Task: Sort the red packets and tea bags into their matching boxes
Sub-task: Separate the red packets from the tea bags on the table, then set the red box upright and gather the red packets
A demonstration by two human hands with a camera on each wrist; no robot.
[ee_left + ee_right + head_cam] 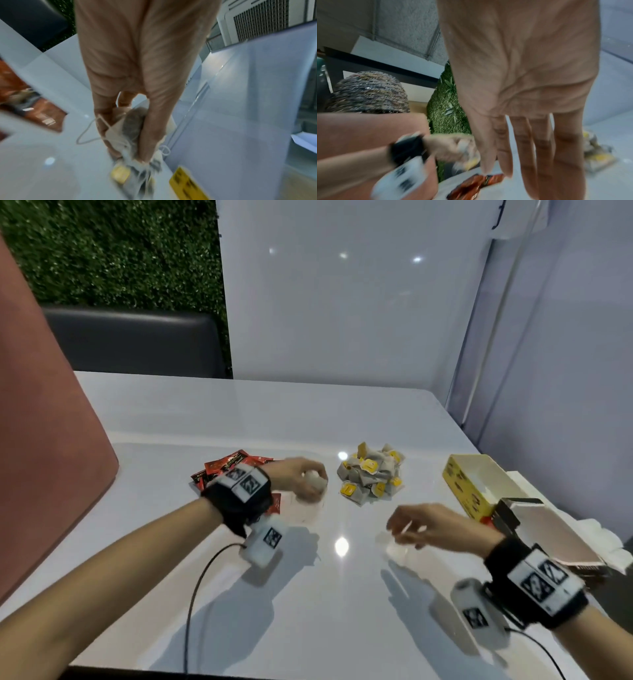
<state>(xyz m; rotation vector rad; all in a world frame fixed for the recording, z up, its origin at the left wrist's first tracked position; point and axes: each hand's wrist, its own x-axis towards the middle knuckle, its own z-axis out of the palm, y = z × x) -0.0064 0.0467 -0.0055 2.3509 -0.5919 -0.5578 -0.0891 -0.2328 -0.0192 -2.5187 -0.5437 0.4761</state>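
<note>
My left hand (306,482) hovers just right of the red packets (231,467) and grips a small bunch of tea bags (133,127); their strings and a yellow tag (120,173) dangle below the fingers. The tea bag pile (371,474) lies mid-table. My right hand (407,530) floats low over the bare table in front of the pile, fingers (544,155) straight and spread, holding nothing. The open yellow box (474,484) stands at the right, with a dark-sided box with a pale lid (527,523) just in front of it.
The white glossy table (308,594) has a pink chair back (44,440) at its left edge and a dark chair (137,340) behind. White partition walls close the back and right. A white cloth (604,537) lies at the far right. Cables trail from both wrists.
</note>
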